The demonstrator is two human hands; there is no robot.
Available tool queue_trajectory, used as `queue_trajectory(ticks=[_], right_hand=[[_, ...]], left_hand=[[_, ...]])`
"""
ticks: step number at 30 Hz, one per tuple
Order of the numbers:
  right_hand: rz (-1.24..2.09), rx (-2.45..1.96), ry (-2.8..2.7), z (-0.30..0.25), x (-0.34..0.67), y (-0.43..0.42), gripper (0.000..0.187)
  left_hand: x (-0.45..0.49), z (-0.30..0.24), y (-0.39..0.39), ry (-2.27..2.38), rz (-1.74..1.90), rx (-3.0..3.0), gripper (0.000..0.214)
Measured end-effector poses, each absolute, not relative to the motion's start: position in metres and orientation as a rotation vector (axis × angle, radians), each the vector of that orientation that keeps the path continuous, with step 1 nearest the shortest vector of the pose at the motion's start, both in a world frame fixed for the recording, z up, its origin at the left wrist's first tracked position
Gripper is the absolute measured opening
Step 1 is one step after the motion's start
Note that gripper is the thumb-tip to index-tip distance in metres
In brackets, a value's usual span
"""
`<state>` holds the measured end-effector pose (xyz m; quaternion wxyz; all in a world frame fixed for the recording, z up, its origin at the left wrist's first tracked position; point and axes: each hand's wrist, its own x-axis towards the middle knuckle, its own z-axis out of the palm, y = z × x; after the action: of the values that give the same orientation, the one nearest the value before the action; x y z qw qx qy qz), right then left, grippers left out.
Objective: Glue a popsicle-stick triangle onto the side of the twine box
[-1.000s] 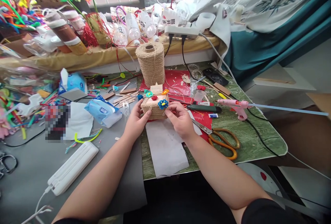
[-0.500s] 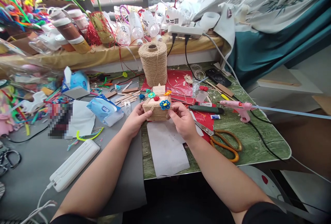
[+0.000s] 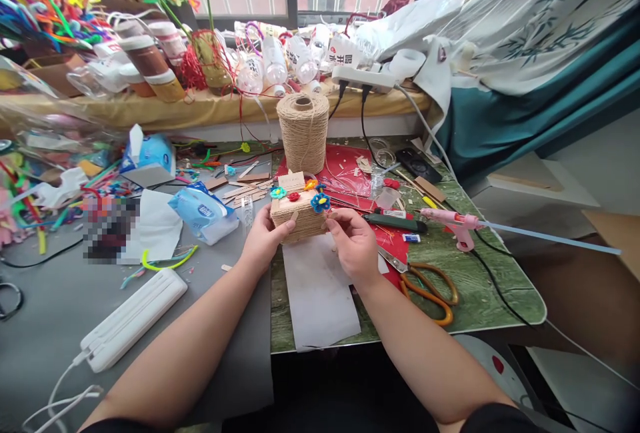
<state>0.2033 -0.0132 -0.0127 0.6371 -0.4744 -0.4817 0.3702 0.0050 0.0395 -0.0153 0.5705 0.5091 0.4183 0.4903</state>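
Observation:
A small box wrapped in jute twine [image 3: 299, 218], topped with little coloured flowers and a paper tag, is held between both hands over the green mat [image 3: 480, 286]. My left hand [image 3: 263, 236] grips its left side with fingers curled under it. My right hand [image 3: 354, 241] holds its right side, thumb near a blue flower. The box tilts slightly to the left. Right behind it stands a big spool of jute twine [image 3: 303, 132].
Scissors with orange handles [image 3: 425, 281] and a pink glue gun [image 3: 457, 223] lie to the right. White paper [image 3: 320, 296] sits under my hands. Wet wipes [image 3: 203, 212], a tissue pack [image 3: 147, 156], a white power strip [image 3: 133, 316] and pipe cleaners fill the left.
Both hands have lifted the twine box a little and turned it, tilting it leftward. The view has shifted slightly, so the table items appear lower and to the right.

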Motion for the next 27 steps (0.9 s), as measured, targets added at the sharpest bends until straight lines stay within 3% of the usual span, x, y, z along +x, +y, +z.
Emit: queue_trajectory(ticks=[5, 12, 16, 20, 27], right_hand=[[0.603, -1.097, -1.394, -0.005, 0.205, -0.019, 0.009], [0.506, -1.190, -1.411, -0.003, 0.206, -0.018, 0.008], [0.521, -1.209, -1.277, -0.006, 0.207, -0.015, 0.021], [0.773, -1.144, -1.166, -0.012, 0.206, -0.010, 0.044], [0.949, -1.072, -1.145, -0.015, 0.205, -0.006, 0.052]], left_hand=[[0.004, -0.010, 0.038, 0.981, 1.174, 1.295, 0.071], [0.010, -0.017, 0.033, 0.986, 1.127, 1.236, 0.068], [0.012, -0.016, 0.029, 0.986, 1.113, 1.206, 0.064], [0.011, -0.015, 0.029, 0.970, 1.105, 1.190, 0.061], [0.012, -0.013, 0.026, 0.967, 1.068, 1.260, 0.068]])
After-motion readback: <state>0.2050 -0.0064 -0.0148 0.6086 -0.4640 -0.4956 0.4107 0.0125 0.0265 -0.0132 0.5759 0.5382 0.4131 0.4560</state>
